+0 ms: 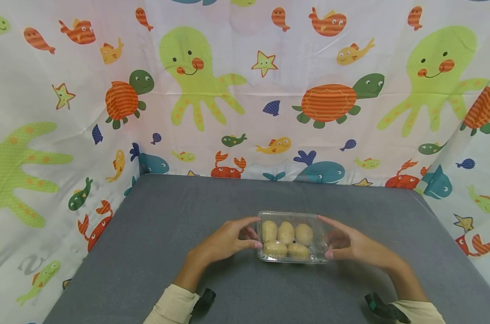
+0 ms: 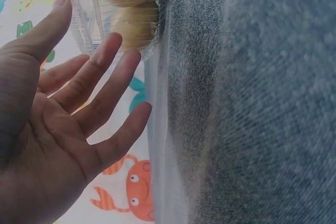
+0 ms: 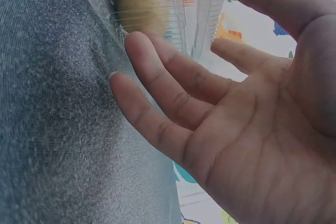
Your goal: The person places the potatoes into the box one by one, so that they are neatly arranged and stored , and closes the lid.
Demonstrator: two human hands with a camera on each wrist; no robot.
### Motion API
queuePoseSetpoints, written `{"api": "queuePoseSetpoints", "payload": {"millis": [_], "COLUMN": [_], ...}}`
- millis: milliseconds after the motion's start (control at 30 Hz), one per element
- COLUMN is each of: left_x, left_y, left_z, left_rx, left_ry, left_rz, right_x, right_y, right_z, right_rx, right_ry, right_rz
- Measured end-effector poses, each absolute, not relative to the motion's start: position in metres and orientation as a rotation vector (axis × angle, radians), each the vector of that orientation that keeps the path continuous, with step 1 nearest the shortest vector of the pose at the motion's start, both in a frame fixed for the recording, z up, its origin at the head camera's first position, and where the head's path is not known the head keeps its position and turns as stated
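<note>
A clear plastic clamshell box lies on the grey table with several yellowish potatoes inside. The potatoes fill its left and middle; bare plastic shows at the right end. My left hand is at the box's left end, thumb and fingers spread, the tips at its wall. At the opposite end is my right hand, likewise with fingers extended and tips at the edge. Both wrist views show loosely bent fingers beside the ribbed plastic wall, with no grip around it. Whether every fingertip touches the plastic I cannot tell.
The grey cloth-covered table surrounds the box. A white curtain printed with sea animals stands behind the table and along both sides. Dark straps with devices sit at the wrists, by light sleeves.
</note>
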State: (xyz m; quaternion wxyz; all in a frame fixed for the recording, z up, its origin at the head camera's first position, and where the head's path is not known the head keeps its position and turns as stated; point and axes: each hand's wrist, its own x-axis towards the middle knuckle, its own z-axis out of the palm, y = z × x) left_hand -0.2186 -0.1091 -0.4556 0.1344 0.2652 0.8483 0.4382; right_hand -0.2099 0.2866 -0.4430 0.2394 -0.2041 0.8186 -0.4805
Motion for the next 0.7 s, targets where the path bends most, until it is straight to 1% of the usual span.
{"api": "queuePoseSetpoints", "payload": {"millis": [300, 700], "left_x": [-0.2164, -0.2133], "left_y": [-0.1075, -0.1014], "left_z": [-0.456, -0.4577], "left_rx": [0.773, 0.693], "left_ry": [2.427, 2.332], "left_rz": [1.27, 1.322], "right_x": [-0.2102, -0.2106], "right_y": [0.2852, 0.2842], "right_z": [-0.4437, -0.446], "right_rx": [-0.585, -0.609], "right_ry": [2.197, 2.153], "right_rz": [-1.331, -1.359]}}
